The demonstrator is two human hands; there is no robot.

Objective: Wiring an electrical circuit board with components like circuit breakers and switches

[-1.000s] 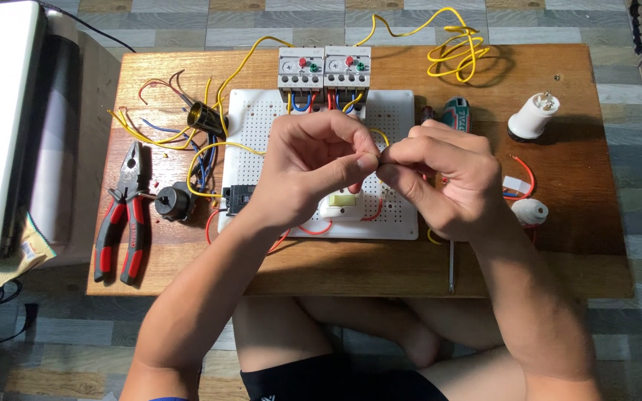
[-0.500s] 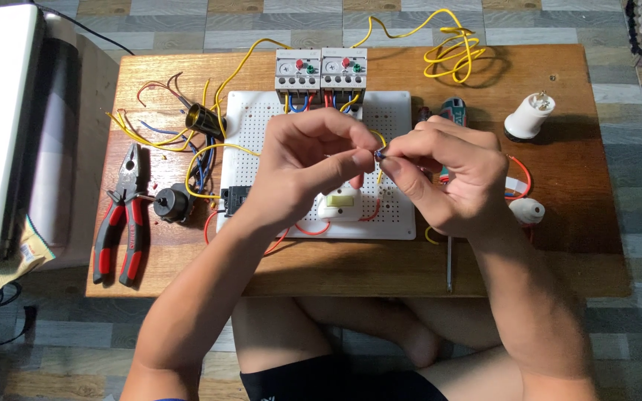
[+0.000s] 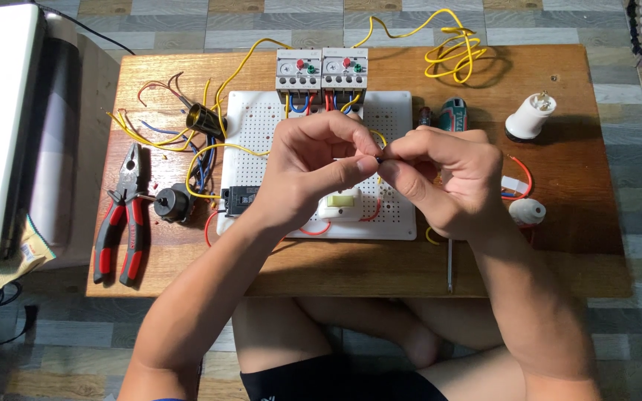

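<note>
Your left hand (image 3: 313,167) and right hand (image 3: 443,178) met at the centre of the frame, above the white perforated board (image 3: 261,126); both pinched shut on a thin wire end (image 3: 358,158) between fingertips; two grey relays (image 3: 321,72) sat at the board's top edge; red-handled pliers (image 3: 122,223) lay at the left; a white lamp holder (image 3: 529,115) stood upper right

Yellow wire (image 3: 377,138) — thin, curved, end pinched between fingertips above white perforated board (image 3: 261,126).
</note>
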